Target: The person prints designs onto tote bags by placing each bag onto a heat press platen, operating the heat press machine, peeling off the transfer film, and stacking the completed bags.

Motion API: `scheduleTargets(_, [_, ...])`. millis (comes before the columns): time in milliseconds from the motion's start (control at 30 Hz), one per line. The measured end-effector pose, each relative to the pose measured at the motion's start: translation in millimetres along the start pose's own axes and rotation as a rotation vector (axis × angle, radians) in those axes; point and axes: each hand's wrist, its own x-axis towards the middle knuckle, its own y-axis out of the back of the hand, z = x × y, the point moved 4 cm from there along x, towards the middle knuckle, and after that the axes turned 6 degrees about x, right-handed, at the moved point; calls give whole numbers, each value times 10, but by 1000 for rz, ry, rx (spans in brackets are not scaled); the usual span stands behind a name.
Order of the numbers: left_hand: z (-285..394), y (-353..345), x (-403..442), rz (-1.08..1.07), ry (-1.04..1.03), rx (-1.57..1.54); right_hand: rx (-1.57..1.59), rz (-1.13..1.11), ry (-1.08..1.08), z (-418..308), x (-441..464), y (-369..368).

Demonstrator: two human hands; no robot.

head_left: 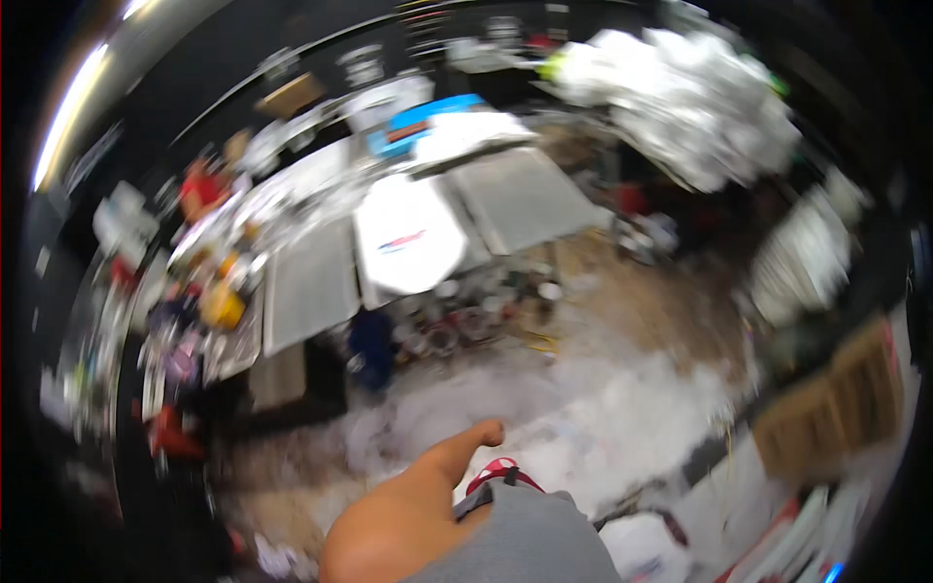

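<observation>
Three flat grey boards [311,287] stand side by side, and the middle one carries a white cloth [403,223], probably spread flat so that its small red-and-blue mark faces up and the fabric lies smooth. The left hand [491,433] hangs in front of the grey shirt [530,544], well apart from the boards; its fingers look curled, but blur hides how far, and I cannot tell whether it has hold of anything. Just below it in view is a red-and-white item [503,470], too blurred to name. The right hand is out of view. Behind the boards, a blue object [428,126] has white material beside it, perhaps set there to be within reach. Small tubs [442,340] crowd beneath the boards and would get in the way of feet there, as would the pale litter spread across the floor [680,306]. To the right, a large white bundle [690,107] and a cardboard box [831,408] narrow that side. Far left sits someone's red top [201,188].
</observation>
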Motion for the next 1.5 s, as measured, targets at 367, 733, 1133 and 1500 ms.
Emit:
scheduleTargets(367, [867,-343,30,-460,0,-129,-2,174,-98,-191,-299,396])
scheduleTargets(733, [1841,-8,213,-520,-108,30,-602,290,-211,984,816,706])
scheduleTargets(1133, [1363,119,55,-552,-101,52,-796,678,-152,956,678,569])
scheduleTargets(1500, [200,178,308,-507,-54,-35,-693,444,-237,896,-74,793])
